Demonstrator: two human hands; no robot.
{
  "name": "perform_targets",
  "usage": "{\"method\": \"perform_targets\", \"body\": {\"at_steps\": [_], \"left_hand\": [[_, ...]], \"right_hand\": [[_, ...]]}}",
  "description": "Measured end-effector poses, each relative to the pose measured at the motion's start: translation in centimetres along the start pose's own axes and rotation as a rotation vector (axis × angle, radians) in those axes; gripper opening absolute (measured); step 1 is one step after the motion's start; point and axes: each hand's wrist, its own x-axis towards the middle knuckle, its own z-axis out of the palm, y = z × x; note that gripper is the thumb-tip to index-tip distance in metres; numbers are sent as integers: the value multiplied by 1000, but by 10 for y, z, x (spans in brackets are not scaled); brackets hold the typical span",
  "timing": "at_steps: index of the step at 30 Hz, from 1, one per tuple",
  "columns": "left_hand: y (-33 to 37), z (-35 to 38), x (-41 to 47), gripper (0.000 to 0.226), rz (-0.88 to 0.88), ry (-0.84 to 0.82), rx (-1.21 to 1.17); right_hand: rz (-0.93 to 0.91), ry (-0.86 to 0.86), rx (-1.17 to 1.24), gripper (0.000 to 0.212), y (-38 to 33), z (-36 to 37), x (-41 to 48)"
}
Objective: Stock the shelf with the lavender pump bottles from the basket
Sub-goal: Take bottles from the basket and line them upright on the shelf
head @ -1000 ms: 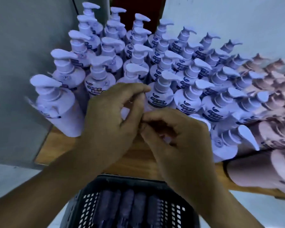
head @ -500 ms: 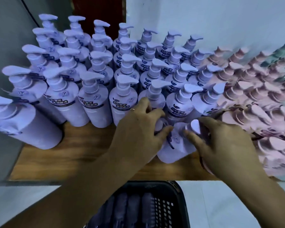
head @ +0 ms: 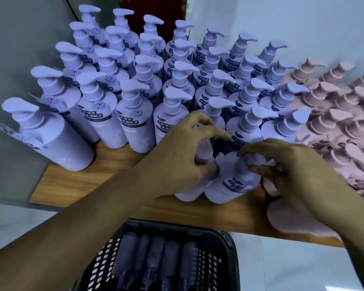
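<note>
At 9 o'clock a grey panel (head: 13,49) closes off the end of the wooden shelf (head: 118,164). From there toward 12 o'clock the lavender pump bottles (head: 135,114) stand upright in close rows, shoulder to shoulder, with most of their pump heads pointing toward 3 o'clock.

At 6 o'clock, below the shelf's front edge, sits the black slotted basket (head: 225,238). About 5 basket bottles (head: 156,255) lie side by side in it.

The left hand (head: 183,156) reaches in from 7 o'clock with its fingers curled round the neck and pump of the left front bottle (head: 190,193). That bottle's body shows just under the hand, at its 6 o'clock, with its base on the shelf near the front edge. Motion blur hides exactly how the fingertips lie.

Touching it at 3 o'clock is the right front bottle (head: 229,185), label facing the camera and also standing on the wood in front of the rows. The right hand (head: 296,173) comes in from 5 o'clock and pinches this bottle's pump head between thumb and curled fingers – the bottle's body lies at the hand's 9 o'clock.

From 1 to 4 o'clock the shelf carries pink pump bottles (head: 334,114), packed just beside the lavender block, and the nearest ones are partly covered by the right hand and wrist.
</note>
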Motion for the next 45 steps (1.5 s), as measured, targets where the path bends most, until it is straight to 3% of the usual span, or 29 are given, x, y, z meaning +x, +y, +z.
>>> {"method": "perform_targets", "body": {"at_steps": [3,5,8,10,13,19,24,28,35,45], "left_hand": [[1,8,-10,66,-47,126,110],[4,18,-19,70,-104,245,193],[1,28,-27,52,-146,329,208],[-1,32,-28,46,-131,352,286],[-1,34,-29,44,-118,356,292],[-14,2,-39,44,-181,344,109],[-39,-41,-53,38,-235,294,71],[-70,-76,-66,37,-235,273,177],[-108,-114,-84,27,-217,317,274],[-135,-135,-83,29,-234,348,137]], "right_hand": [[-50,-12,-15,48,-3,3,2],[27,114,-84,47,-3,9,-2],[198,306,-80,56,-5,17,-7],[159,285,-89,54,-7,22,-8],[29,252,-129,46,-11,31,-9],[-7,315,-55,26,-21,34,-6],[-23,320,-45,39,-46,50,0],[-76,380,-7,22,-74,65,22],[-166,411,98,20,-142,93,60],[-184,411,93,27,-183,115,107]]}}
